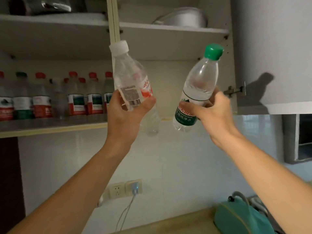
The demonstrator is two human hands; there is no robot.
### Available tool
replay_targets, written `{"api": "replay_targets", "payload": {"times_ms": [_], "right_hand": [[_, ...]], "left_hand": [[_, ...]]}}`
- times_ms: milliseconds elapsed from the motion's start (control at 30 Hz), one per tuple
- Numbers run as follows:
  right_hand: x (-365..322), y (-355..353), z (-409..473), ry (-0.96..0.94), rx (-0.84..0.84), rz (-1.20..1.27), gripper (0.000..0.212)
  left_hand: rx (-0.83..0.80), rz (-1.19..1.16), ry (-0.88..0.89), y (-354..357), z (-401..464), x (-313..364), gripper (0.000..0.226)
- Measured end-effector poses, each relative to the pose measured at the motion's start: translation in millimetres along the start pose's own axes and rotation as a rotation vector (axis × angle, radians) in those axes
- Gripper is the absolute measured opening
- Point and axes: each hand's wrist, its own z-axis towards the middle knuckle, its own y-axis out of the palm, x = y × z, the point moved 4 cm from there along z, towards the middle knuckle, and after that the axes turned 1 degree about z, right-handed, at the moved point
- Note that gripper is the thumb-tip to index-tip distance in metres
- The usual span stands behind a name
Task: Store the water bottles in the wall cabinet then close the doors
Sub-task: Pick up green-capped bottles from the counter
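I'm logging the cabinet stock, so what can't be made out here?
- Shelved bottles, head view: labels blurred; leftmost one cut by the edge.
- Bottom shelf behind the white-capped bottle and left hand: hidden.
- Green-capped bottle: label partly covered by right hand fingers.
- Top shelf items: cropped, dark.

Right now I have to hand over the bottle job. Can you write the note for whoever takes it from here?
Left hand grips the white-capped bottle; right hand grips the green-capped bottle. Both bottles are raised and tilted in front of the open wall cabinet, not yet on a shelf.
Done: a row of bottles stands on the lower left shelf.
Left: shelve these two, then close the doors; the right door is open.
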Motion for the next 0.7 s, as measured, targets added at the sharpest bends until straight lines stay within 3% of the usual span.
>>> {"api": "replay_targets", "payload": {"times_ms": [133, 300, 500, 700], "right_hand": [[8.9, -4.9, 47.8, 0.038, -0.006, -0.008, 0.059], [43.4, 0.8, 76.5, 0.101, -0.079, -0.044, 0.05], [62.7, 14.9, 123.4, 0.166, -0.202, -0.116, 0.049], [88.0, 34.3, 165.1, 0.324, -0.326, -0.257, 0.045]], "left_hand": [[0.013, 0.07, 0.057, 28.6, 43.2, 9.0, 0.056], [0.002, 0.177, -0.011, 53.6, 69.3, -22.0, 0.057], [-0.059, 0.254, -0.072, 72.5, 94.7, -58.1, 0.041], [-0.158, 0.245, -0.321, 86.1, 137.4, -86.0, 0.026]]}}
